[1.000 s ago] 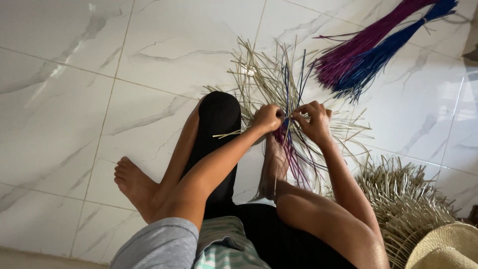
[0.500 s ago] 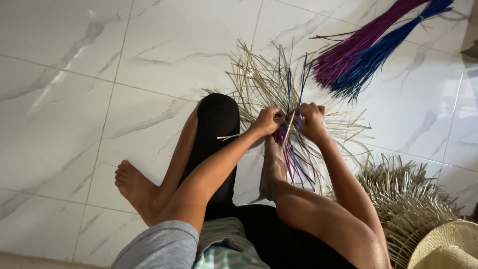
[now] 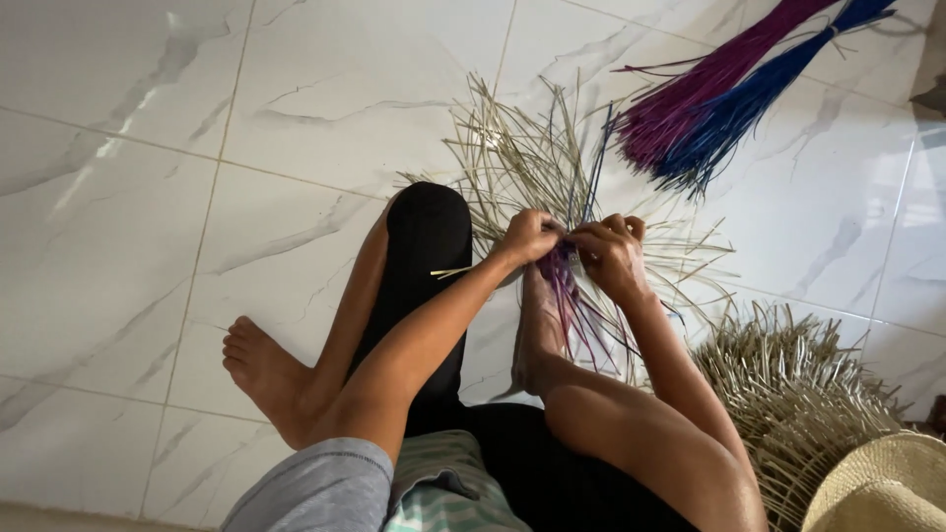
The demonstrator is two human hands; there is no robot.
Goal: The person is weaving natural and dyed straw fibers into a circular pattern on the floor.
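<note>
Fingers of left hand (image 3: 529, 236) and right hand (image 3: 611, 251) pinched shut on purple and blue strands (image 3: 572, 296) at centre of straw weave (image 3: 522, 163), on floor past the foot; best keep strands taut, pinch close to crossing

Both arms outstretched, left hand (image 3: 529, 236) and right hand (image 3: 609, 254) fisted, knuckles nearly touching.

Glossy white marble-veined floor tiles (image 3: 296, 89), thin grout lines, soft daylight reflections
</note>
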